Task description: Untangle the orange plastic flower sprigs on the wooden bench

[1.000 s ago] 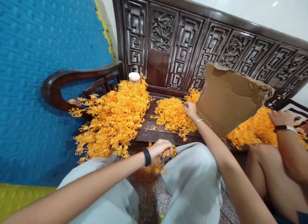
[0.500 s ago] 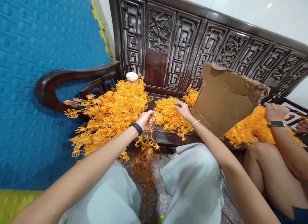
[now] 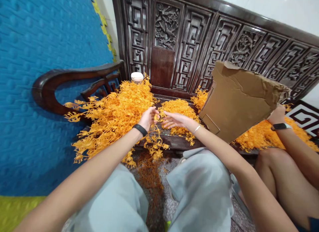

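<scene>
My left hand (image 3: 149, 119), with a black wristband, is curled round part of an orange plastic sprig (image 3: 155, 144); its branches hang below over the bench edge. My right hand (image 3: 175, 120), wearing a thin bracelet, is held just to the right with fingers stretched out and nothing in them. A large heap of orange plastic sprigs (image 3: 117, 115) lies left of and behind my left hand. Behind my right hand is a smaller pile of orange pieces (image 3: 180, 107) on the dark wooden bench (image 3: 174, 142).
A folded cardboard sheet (image 3: 241, 99) stands tilted on the bench, right of the small pile. Beyond it lie more orange pieces (image 3: 256, 134), near another person's hand (image 3: 277, 115). A white-lidded tub (image 3: 137, 77) stands behind the big heap. Brown stems (image 3: 149, 175) litter the floor.
My right hand has come left and down from the small pile toward my left hand, its fingers straightening. The other person's hand has moved to behind the cardboard's edge.
</scene>
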`<state>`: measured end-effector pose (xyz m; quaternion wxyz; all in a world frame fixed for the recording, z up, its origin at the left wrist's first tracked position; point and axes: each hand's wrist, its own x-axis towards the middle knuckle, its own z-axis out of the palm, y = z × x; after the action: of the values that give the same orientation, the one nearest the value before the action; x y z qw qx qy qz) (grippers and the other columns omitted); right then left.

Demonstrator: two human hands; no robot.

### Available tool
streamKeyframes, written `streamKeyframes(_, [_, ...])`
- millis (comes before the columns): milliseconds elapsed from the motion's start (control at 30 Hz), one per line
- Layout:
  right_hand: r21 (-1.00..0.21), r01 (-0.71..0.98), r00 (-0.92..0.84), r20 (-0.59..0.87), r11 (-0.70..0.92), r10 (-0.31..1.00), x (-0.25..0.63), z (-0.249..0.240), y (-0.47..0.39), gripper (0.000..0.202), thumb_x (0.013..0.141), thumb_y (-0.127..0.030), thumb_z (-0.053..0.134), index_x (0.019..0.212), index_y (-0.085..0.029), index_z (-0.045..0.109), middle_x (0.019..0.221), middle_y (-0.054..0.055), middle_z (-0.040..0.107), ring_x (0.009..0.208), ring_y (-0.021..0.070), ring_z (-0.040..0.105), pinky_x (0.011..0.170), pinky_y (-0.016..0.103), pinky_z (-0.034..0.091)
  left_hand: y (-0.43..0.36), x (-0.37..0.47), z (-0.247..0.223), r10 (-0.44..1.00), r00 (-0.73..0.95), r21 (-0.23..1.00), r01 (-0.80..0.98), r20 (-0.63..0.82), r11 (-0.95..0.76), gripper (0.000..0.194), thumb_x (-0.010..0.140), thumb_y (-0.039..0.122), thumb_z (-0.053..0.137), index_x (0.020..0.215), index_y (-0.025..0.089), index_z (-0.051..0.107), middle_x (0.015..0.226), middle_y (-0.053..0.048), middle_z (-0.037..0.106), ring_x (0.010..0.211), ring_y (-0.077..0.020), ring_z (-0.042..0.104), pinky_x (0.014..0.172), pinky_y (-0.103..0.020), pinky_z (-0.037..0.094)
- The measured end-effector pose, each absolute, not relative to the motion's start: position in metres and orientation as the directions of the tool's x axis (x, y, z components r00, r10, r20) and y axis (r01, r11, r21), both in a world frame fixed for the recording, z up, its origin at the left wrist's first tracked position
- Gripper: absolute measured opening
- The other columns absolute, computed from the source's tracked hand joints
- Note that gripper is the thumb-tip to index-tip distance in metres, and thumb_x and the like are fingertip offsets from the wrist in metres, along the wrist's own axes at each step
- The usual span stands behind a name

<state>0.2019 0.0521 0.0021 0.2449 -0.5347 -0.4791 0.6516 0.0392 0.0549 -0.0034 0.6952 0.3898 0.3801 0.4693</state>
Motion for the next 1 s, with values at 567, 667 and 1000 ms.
streamKeyframes(567, [-0.541, 0.831, -0.057, 0.148, 0.129, 0.987, 0.205, -0.007, 0.068, 0.022, 0.079, -0.021, 0.042, 0.062, -0.013, 0.053, 0.066, 0.005, 0.059, 0.059, 0.0109, 0.05, 0.055, 0.021, 0.035, 0.051, 0.048, -0.006, 0.941, 0.245, 0.927, -0.235, -0.234, 0.291, 0.018, 0.071, 0.023, 0.05, 0.058, 0.012, 0.055, 0.046, 0.0, 0.051, 0.032, -0.0022, 0.028, 0.033, -0.018, 0.016])
streamKeyframes(667, [-0.287, 0.95, -0.045, 0.267, 0.124, 0.963, 0.206, 0.004, 0.069, 0.025, 0.081, -0.026, 0.04, 0.064, -0.014, 0.053, 0.064, 0.005, 0.056, 0.057, 0.0116, 0.046, 0.053, 0.023, 0.028, 0.049, 0.052, -0.003, 0.938, 0.298, 0.925, -0.277, -0.177, 0.262, 0.016, 0.072, 0.023, 0.05, 0.061, 0.012, 0.055, 0.047, 0.001, 0.05, 0.032, -0.0015, 0.026, 0.034, -0.017, 0.016])
streamKeyframes(1000, [-0.209, 0.976, 0.009, 0.344, 0.067, 0.939, 0.2, 0.015, 0.072, 0.03, 0.087, -0.031, 0.031, 0.081, -0.015, 0.056, 0.076, 0.006, 0.061, 0.063, 0.0134, 0.049, 0.055, 0.024, 0.022, 0.042, 0.058, 0.01, 0.956, 0.284, 0.897, -0.401, -0.073, 0.188, 0.014, 0.072, 0.02, 0.05, 0.067, 0.01, 0.058, 0.05, 0.002, 0.048, 0.035, -0.0006, 0.026, 0.036, -0.015, 0.018])
